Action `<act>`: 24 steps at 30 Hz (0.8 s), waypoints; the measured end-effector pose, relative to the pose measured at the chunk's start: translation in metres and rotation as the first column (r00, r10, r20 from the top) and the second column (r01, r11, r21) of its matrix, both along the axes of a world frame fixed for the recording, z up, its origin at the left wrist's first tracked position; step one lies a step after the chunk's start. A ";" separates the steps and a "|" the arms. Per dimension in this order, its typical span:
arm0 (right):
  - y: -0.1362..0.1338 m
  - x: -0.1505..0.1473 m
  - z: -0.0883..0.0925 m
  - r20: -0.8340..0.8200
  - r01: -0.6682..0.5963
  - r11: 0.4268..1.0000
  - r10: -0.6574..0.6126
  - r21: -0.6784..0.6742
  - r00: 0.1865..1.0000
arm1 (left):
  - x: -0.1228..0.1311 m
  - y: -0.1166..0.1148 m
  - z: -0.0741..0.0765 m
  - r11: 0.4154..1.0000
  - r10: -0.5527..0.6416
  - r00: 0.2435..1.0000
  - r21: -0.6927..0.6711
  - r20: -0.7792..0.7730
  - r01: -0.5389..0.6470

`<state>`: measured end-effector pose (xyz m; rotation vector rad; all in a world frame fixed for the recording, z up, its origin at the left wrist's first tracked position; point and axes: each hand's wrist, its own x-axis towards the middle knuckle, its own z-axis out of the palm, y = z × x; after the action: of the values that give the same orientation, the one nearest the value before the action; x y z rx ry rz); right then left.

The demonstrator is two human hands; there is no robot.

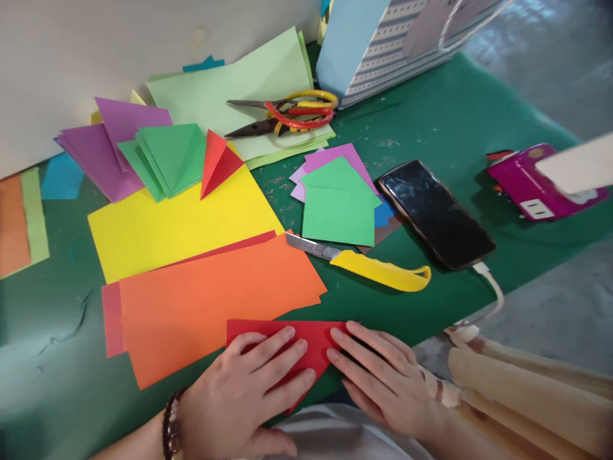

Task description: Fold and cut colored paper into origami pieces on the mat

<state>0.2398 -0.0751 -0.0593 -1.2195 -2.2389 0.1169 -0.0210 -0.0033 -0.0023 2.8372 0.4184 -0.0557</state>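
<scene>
My left hand [244, 396] and my right hand [383, 383] lie flat at the near edge of the green mat [431, 140], fingers spread. Both press on a folded red paper [297, 338], holding it down, and its lower tip runs between them. An orange paper sheet [215, 306] lies just beyond my left hand, partly over a yellow sheet [182, 223]. Past my fingertips, a yellow-handled utility knife [378, 268] lies with its blade towards the orange paper.
Folded green [172, 160], red [220, 163] and purple [110, 150] papers lie at the back. Two pairs of scissors [282, 115] rest on pale green sheets [230, 83]. A black smartphone [435, 214] with a white cable, a magenta device [541, 185] and a patterned paper bag [378, 45] stand further off.
</scene>
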 end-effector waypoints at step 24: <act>0.004 -0.007 0.022 -0.117 0.110 0.994 -0.110 -0.004 0.987 | -0.003 -0.001 -0.003 1.000 0.025 1.000 -0.019 0.002 -0.025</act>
<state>0.2328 -0.0715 -0.0378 -1.2981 -2.0658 0.1395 -0.0238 -0.0041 -0.0057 2.8127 0.4499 -0.0517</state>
